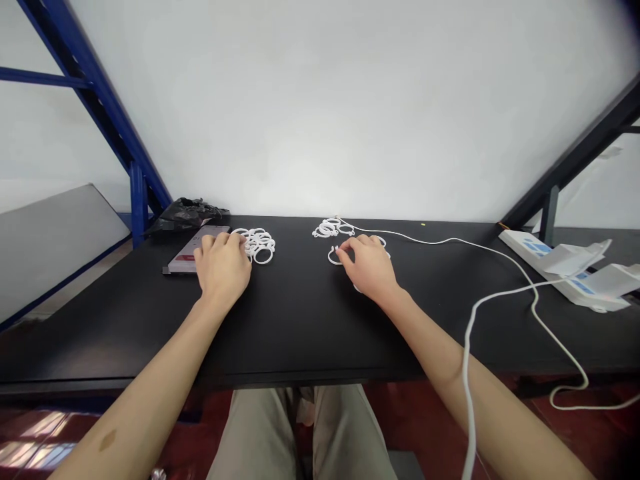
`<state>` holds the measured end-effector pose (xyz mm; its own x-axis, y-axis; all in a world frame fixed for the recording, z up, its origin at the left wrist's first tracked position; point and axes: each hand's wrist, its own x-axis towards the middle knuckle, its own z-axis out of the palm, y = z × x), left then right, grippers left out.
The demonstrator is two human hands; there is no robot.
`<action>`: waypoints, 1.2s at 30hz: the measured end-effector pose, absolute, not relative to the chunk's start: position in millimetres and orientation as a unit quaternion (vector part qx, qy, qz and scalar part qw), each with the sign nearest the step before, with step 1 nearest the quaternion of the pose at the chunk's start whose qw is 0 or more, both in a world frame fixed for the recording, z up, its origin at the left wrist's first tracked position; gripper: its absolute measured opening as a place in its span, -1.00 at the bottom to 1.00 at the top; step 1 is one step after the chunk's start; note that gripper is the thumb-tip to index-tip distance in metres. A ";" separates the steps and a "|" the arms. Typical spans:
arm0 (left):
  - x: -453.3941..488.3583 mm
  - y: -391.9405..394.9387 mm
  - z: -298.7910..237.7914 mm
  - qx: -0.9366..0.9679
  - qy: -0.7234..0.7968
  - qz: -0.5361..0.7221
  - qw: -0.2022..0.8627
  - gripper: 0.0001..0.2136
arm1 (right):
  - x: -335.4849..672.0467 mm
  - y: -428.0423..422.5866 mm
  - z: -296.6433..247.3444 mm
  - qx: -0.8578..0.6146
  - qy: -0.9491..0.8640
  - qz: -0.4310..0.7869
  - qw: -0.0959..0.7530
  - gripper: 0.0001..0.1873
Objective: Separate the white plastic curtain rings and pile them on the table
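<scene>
White open rings with small eyelets, like curtain rings, lie on the black table [295, 320]. My left hand [223, 267] is at the left side of a heap of these rings [263, 255], its fingers curled down and its thumb side against the heap. What its fingertips hold is hidden. On the right, my right hand [370, 267] has thumb and index finger pinched at a single white ring [332, 257] by its gap. More rings show partly behind and under this hand. Farther back lies a smaller group of rings [327, 229].
Beside my left hand lies a flat printed box [183, 262], with a black plastic bag [190, 212] behind it. A white cable [500, 253] runs across the right side and over my right forearm. White folded packaging [570, 270] lies far right. Blue frame posts [137, 200] stand left.
</scene>
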<state>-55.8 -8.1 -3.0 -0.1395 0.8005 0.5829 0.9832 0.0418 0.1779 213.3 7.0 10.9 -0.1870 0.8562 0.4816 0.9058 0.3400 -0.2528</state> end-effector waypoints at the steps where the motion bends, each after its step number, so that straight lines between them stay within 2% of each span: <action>1: -56.7 -8.0 -3.9 -0.635 -0.705 -0.267 0.170 -0.72 | 215.6 8.2 11.0 -0.586 -0.762 -0.060 0.269 -0.75; 9: -43.6 -12.2 -3.1 -0.653 -0.695 -0.213 0.214 -0.69 | 219.3 7.8 15.7 -0.657 -0.721 -0.103 0.198 -0.65; 15: -40.5 -13.4 -3.0 -0.667 -0.691 -0.191 0.201 -0.71 | 213.0 8.7 6.8 -0.607 -0.769 -0.065 0.188 -0.68; 22: -40.6 -13.8 -1.9 -0.665 -0.685 -0.223 0.199 -0.79 | 207.6 5.4 1.7 -0.569 -0.803 -0.037 0.175 -0.78; 27: -38.2 -13.9 -0.9 -0.688 -0.650 -0.262 0.186 -0.84 | 208.7 4.9 2.8 -0.555 -0.807 -0.017 0.203 -0.84; 36: -13.5 -23.4 -2.0 -0.837 -0.433 -0.329 0.063 -0.84 | 192.3 -5.8 3.9 -0.424 -0.826 0.121 0.352 -0.91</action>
